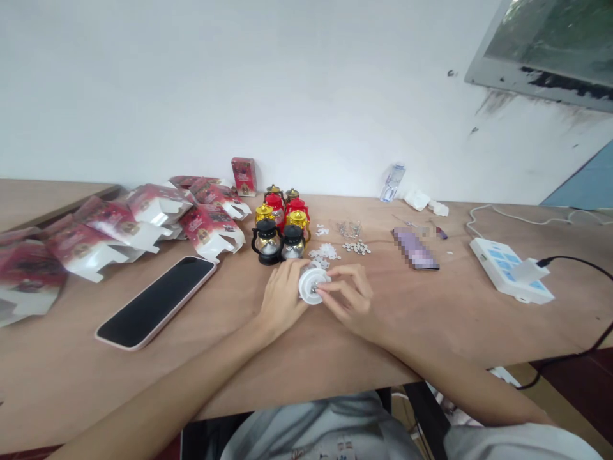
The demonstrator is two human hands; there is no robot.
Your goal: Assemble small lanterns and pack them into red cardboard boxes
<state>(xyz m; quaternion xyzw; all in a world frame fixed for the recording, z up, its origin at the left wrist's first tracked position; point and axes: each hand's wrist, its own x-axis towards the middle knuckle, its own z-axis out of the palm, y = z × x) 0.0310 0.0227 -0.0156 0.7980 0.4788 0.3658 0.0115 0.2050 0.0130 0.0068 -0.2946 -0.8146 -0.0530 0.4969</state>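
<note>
My left hand [283, 292] is wrapped round a small white lantern [306, 297], whose round open base faces up toward me. My right hand [352, 295] touches that base with its fingertips. Thumb and finger are closed over a small metallic bit at the middle, too small to name. Just beyond my hands lie small white plastic pieces [327, 251], a scatter of silver button cells [357, 248] and a little heap of thin wire pieces [350, 228]. Behind my left hand stand several mini lanterns in black, gold and red, among them a black one [292, 243].
Folded red gift boxes [138, 211] spread over the left side, with a red box [244, 177] upright by the wall. A phone [158, 302] lies left. To the right are a purple pack [416, 248], a clear bottle [393, 183], crumpled tissue [416, 200] and a power strip [510, 271] with cables.
</note>
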